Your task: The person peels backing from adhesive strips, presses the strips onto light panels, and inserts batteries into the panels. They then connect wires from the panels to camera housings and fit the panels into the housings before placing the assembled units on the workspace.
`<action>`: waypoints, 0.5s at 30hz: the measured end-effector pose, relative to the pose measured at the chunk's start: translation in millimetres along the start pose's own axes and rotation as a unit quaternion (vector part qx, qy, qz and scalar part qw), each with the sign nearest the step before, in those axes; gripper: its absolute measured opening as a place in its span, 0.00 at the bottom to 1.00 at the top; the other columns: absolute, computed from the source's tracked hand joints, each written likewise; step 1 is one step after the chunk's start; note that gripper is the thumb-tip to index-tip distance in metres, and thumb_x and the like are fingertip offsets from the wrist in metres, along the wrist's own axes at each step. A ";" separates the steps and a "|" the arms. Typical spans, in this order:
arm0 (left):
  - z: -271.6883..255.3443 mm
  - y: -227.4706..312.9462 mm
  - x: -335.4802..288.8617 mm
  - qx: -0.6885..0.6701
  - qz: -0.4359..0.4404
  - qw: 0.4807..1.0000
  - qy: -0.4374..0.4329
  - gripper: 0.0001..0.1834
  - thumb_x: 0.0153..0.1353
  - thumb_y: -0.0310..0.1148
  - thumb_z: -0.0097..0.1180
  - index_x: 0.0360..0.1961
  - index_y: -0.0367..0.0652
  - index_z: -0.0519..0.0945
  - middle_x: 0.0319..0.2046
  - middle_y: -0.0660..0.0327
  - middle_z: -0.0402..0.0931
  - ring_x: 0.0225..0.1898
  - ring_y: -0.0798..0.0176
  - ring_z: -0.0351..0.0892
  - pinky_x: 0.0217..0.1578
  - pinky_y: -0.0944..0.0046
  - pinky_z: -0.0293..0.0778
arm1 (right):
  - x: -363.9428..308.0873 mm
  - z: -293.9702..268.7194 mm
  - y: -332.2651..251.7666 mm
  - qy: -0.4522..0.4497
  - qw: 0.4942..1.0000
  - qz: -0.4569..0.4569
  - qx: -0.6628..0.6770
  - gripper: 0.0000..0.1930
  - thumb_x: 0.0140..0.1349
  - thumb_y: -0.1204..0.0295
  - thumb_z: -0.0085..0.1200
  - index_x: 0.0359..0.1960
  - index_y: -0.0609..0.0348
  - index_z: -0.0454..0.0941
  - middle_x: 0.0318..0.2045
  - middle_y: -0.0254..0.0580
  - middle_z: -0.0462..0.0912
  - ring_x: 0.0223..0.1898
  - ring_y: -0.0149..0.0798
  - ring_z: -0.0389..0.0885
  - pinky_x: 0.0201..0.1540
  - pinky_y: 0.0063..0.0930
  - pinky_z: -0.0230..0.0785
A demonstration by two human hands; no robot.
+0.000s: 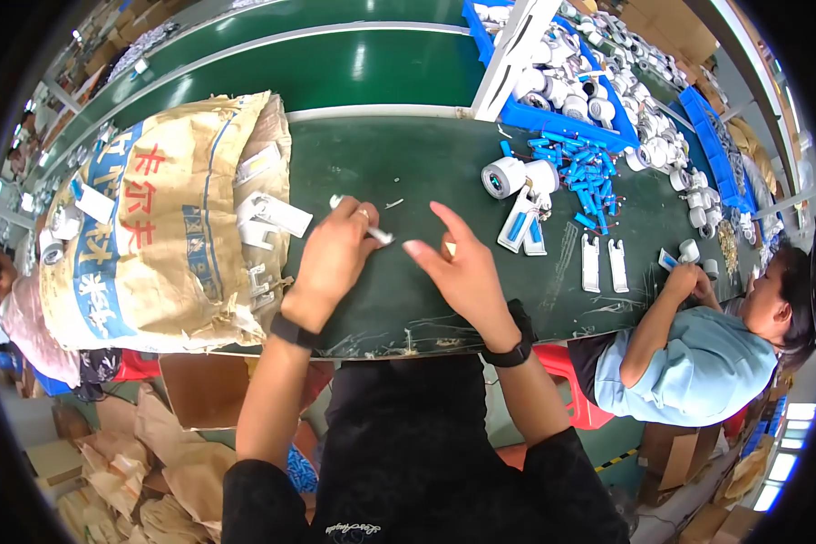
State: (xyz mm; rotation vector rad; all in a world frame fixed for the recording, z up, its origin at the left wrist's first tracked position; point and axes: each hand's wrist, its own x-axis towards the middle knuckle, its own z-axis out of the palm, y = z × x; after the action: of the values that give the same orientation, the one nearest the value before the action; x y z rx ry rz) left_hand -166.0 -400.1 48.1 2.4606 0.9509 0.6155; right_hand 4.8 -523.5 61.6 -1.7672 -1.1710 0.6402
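My left hand is closed over a slim white plastic piece, whose ends stick out past the fingers above the green table. To its right, my right hand has thumb and forefinger spread apart; its other fingers curl and are partly hidden. A small pale spot shows near those curled fingers, too small to name. Left of my left hand, white plastic parts spill from the mouth of a tan sack. Beyond my right hand lie white round housings and white handle shells with blue cells in them.
Blue battery cells are heaped at the right, with two white shells nearer the front edge. Behind them a blue crate is full of white housings. A co-worker in a light blue top handles parts at the right.
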 end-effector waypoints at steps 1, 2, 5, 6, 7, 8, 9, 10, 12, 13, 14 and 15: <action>0.3 5.5 -5.8 -0.039 0.041 0.998 0.024 0.14 0.52 0.23 0.69 0.39 0.38 0.79 0.40 0.54 0.78 0.40 0.44 0.83 0.41 0.49 0.79 | 0.6 6.1 1.6 0.001 1.000 0.001 0.003 0.24 0.65 0.64 0.67 0.60 0.59 0.78 0.20 0.30 0.68 0.20 0.25 0.62 0.24 0.26 0.59; -1.4 16.7 -9.0 -0.086 0.034 0.996 0.017 0.10 0.54 0.18 0.65 0.37 0.37 0.79 0.41 0.54 0.77 0.41 0.45 0.83 0.41 0.51 0.79 | 2.3 12.8 7.3 0.016 0.996 -0.085 -0.016 0.21 0.64 0.66 0.68 0.56 0.59 0.80 0.20 0.34 0.70 0.20 0.29 0.65 0.24 0.27 0.62; 4.7 26.9 -10.3 -0.181 0.014 0.983 0.035 0.08 0.56 0.17 0.64 0.35 0.37 0.80 0.42 0.55 0.78 0.41 0.47 0.83 0.41 0.56 0.79 | 4.6 22.7 18.4 0.063 0.960 -0.267 -0.057 0.12 0.61 0.71 0.67 0.46 0.58 0.85 0.23 0.43 0.78 0.21 0.40 0.76 0.25 0.31 0.69; 5.3 32.9 -11.5 -0.208 0.006 0.975 0.076 0.06 0.58 0.16 0.63 0.33 0.38 0.81 0.41 0.58 0.79 0.39 0.52 0.83 0.40 0.61 0.78 | -3.4 19.7 18.4 0.079 0.956 -0.267 -0.089 0.12 0.61 0.72 0.67 0.46 0.56 0.85 0.24 0.42 0.78 0.22 0.42 0.77 0.24 0.32 0.69; 7.6 35.0 -14.8 -0.209 0.005 0.975 0.076 0.06 0.58 0.16 0.63 0.33 0.38 0.81 0.41 0.58 0.79 0.39 0.52 0.83 0.40 0.61 0.78 | -7.7 16.1 14.8 0.094 0.951 -0.268 -0.120 0.11 0.60 0.74 0.67 0.45 0.55 0.85 0.25 0.41 0.79 0.22 0.44 0.79 0.23 0.33 0.70; 9.9 36.5 -18.2 -0.247 0.004 0.965 0.092 0.06 0.58 0.15 0.62 0.33 0.38 0.81 0.40 0.59 0.79 0.39 0.54 0.83 0.40 0.62 0.78 | -7.7 13.2 13.4 0.094 0.951 -0.267 -0.121 0.11 0.60 0.74 0.67 0.45 0.55 0.85 0.25 0.41 0.79 0.22 0.44 0.79 0.23 0.33 0.70; 11.6 37.2 -20.2 -0.284 0.003 0.953 0.108 0.07 0.59 0.15 0.62 0.33 0.38 0.81 0.40 0.60 0.79 0.38 0.57 0.83 0.40 0.63 0.78 | -7.6 10.2 12.5 0.081 0.943 -0.288 -0.148 0.12 0.59 0.74 0.68 0.45 0.54 0.85 0.25 0.39 0.78 0.22 0.43 0.78 0.22 0.33 0.68; 9.9 38.4 -21.1 -0.288 0.010 0.953 0.096 0.08 0.58 0.13 0.62 0.32 0.39 0.81 0.38 0.60 0.79 0.38 0.59 0.82 0.40 0.65 0.77 | -8.5 6.1 11.2 0.067 0.932 -0.309 -0.176 0.13 0.58 0.74 0.68 0.45 0.53 0.86 0.25 0.38 0.77 0.21 0.41 0.77 0.21 0.32 0.67; 3.5 31.2 -23.2 -0.339 0.010 0.939 0.065 0.09 0.58 0.13 0.61 0.31 0.40 0.81 0.39 0.60 0.79 0.38 0.60 0.82 0.39 0.65 0.78 | -10.0 -10.4 5.0 0.043 0.918 -0.339 -0.200 0.14 0.58 0.73 0.69 0.46 0.53 0.86 0.25 0.36 0.75 0.20 0.40 0.76 0.21 0.32 0.66; 0.3 25.9 -23.6 -0.387 0.010 0.921 0.036 0.09 0.59 0.12 0.61 0.30 0.40 0.81 0.39 0.61 0.80 0.39 0.61 0.82 0.39 0.65 0.78 | -10.0 -16.2 2.1 0.020 0.901 -0.370 -0.224 0.15 0.57 0.72 0.70 0.46 0.53 0.86 0.24 0.35 0.73 0.19 0.38 0.74 0.20 0.32 0.65; 2.2 21.1 -22.1 -0.411 0.048 0.910 0.020 0.16 0.60 0.13 0.61 0.47 0.41 0.82 0.46 0.59 0.80 0.40 0.63 0.82 0.40 0.64 0.79 | -11.4 -17.6 0.7 0.019 0.901 -0.371 -0.224 0.15 0.57 0.72 0.70 0.46 0.53 0.86 0.24 0.35 0.73 0.19 0.38 0.74 0.20 0.32 0.65; 4.7 26.5 -26.9 -0.411 0.047 0.910 0.021 0.16 0.60 0.13 0.61 0.47 0.41 0.82 0.46 0.59 0.80 0.40 0.63 0.82 0.40 0.64 0.79 | -14.6 -18.1 -0.4 0.043 0.897 -0.376 -0.227 0.15 0.56 0.73 0.71 0.46 0.54 0.86 0.23 0.35 0.71 0.18 0.37 0.73 0.20 0.32 0.64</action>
State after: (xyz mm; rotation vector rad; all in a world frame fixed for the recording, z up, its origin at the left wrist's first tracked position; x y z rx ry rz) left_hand -167.8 -437.9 51.8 1.7349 0.4349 0.8828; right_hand 12.9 -543.8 69.6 -1.4847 -1.8897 -0.1916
